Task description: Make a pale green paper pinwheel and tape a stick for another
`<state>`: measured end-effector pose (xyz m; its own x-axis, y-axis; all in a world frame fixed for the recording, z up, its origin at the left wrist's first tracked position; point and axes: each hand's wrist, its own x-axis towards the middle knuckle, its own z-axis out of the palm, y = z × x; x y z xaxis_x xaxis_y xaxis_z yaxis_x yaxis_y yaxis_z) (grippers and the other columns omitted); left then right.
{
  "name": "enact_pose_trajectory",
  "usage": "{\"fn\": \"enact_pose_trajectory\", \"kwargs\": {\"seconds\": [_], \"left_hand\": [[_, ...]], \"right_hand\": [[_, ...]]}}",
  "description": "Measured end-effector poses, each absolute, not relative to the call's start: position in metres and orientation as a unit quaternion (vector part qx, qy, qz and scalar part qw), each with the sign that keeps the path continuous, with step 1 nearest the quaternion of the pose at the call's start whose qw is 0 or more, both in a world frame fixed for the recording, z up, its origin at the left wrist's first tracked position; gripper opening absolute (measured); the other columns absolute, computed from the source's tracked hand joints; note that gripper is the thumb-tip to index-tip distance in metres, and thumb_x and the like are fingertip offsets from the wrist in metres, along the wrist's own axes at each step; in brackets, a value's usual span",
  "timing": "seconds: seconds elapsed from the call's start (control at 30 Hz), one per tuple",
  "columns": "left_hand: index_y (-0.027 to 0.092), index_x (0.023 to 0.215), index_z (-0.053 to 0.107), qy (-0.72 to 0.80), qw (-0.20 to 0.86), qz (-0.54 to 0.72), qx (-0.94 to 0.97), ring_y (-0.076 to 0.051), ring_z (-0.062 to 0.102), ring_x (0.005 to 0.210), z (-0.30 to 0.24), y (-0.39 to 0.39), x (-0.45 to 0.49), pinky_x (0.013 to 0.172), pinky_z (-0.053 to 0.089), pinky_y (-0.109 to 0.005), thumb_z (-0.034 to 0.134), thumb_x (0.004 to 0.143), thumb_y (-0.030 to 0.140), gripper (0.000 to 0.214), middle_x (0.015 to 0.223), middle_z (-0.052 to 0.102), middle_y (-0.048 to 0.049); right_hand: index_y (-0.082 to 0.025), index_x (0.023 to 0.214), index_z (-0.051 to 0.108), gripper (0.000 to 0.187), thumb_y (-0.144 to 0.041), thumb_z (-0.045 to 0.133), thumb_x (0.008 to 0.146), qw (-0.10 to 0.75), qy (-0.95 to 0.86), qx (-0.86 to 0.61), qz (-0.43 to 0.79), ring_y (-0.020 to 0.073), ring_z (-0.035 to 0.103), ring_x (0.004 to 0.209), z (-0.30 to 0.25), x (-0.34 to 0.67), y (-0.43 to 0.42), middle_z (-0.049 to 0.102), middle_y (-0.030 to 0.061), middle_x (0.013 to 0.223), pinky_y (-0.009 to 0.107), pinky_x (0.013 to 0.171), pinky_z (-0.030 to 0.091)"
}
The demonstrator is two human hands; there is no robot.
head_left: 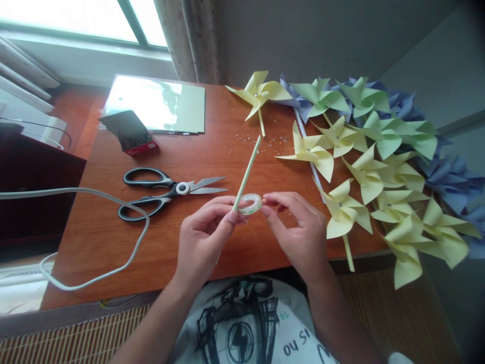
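My left hand [206, 227] is closed on a pale yellow-green rolled paper stick [248, 174], which slants upward to the right between thumb and fingers. A small roll of clear tape [257, 205] lies against the stick at those same fingertips. At the roll's right edge, my right hand [297, 227] has its thumb and forefinger brought together on the tape; any loose tape end is too fine to make out. Scissors [183, 188] with black and grey handles lie to the left, blades apart and pointing toward the hands.
Several yellow pinwheels [343, 210], green pinwheels [320, 97] and blue-purple pinwheels [452, 174] crowd the right side. A dark red box [140, 146] stands open near paper sheets [191, 106]. Paper bits [278, 146] dot the wooden table [109, 253]; a white cable [132, 258] loops at left.
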<state>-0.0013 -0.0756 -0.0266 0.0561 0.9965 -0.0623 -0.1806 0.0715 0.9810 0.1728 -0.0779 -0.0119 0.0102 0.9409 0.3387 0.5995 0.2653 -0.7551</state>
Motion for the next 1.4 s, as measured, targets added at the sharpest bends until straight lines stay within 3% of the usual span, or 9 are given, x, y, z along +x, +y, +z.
{"fn": "enact_pose_trajectory", "kwargs": {"seconds": [0.2,0.67,0.9,1.13,1.27,1.4], "left_hand": [[0.019,0.083,0.079,0.490,0.465,0.540,0.501,-0.020,0.071,0.102,-0.023,-0.079,0.008,0.083,0.059,-0.027,0.070,0.089,0.018,0.011,0.104,0.076,-0.0075],[0.023,0.096,0.078,0.483,0.331,0.538,0.606,-0.022,0.072,0.098,-0.029,-0.085,0.014,0.091,0.059,-0.035,0.070,0.084,0.009,0.019,0.106,0.075,-0.0067],[0.022,0.094,0.079,0.487,0.342,0.537,0.597,-0.022,0.072,0.096,-0.027,-0.086,0.015,0.088,0.059,-0.033,0.071,0.085,0.011,0.017,0.105,0.075,-0.0069],[0.021,0.083,0.078,0.493,0.418,0.535,0.544,-0.020,0.072,0.097,-0.021,-0.081,0.012,0.085,0.059,-0.028,0.070,0.088,0.015,0.011,0.101,0.076,-0.0057],[0.020,0.080,0.078,0.507,0.470,0.523,0.499,-0.021,0.072,0.101,-0.020,-0.077,0.009,0.087,0.059,-0.030,0.069,0.091,0.020,0.014,0.103,0.077,-0.0070],[0.020,0.080,0.078,0.507,0.461,0.533,0.496,-0.019,0.072,0.099,-0.020,-0.075,0.008,0.087,0.059,-0.028,0.069,0.090,0.020,0.013,0.102,0.077,-0.0061]], "right_hand": [[-0.022,0.096,0.073,0.016,-0.010,0.063,0.093,0.413,-0.690,-0.577,0.146,0.0207,0.073,0.086,-0.014,0.164,-0.081,0.080,0.0061,0.094,0.036,0.084,0.058],[-0.021,0.093,0.073,0.015,-0.013,0.061,0.094,0.391,-0.690,-0.598,0.118,0.0214,0.074,0.083,-0.014,0.158,-0.082,0.080,0.0068,0.091,0.034,0.081,0.056],[-0.023,0.084,0.068,0.015,-0.010,0.061,0.087,0.366,-0.702,-0.604,0.093,0.0217,0.068,0.078,-0.012,0.159,-0.082,0.076,0.0044,0.082,0.035,0.078,0.053],[-0.022,0.079,0.066,0.014,-0.008,0.063,0.081,0.404,-0.651,-0.612,0.195,0.0180,0.064,0.073,-0.007,0.164,-0.079,0.071,0.0003,0.076,0.032,0.072,0.052],[-0.023,0.082,0.068,0.013,-0.011,0.062,0.085,0.413,-0.632,-0.614,0.232,0.0181,0.065,0.072,-0.006,0.167,-0.079,0.072,0.0012,0.078,0.032,0.070,0.054],[-0.022,0.091,0.070,0.011,-0.015,0.062,0.090,0.407,-0.671,-0.591,0.186,0.0211,0.068,0.080,-0.008,0.166,-0.080,0.077,0.0049,0.088,0.036,0.076,0.056]]}}
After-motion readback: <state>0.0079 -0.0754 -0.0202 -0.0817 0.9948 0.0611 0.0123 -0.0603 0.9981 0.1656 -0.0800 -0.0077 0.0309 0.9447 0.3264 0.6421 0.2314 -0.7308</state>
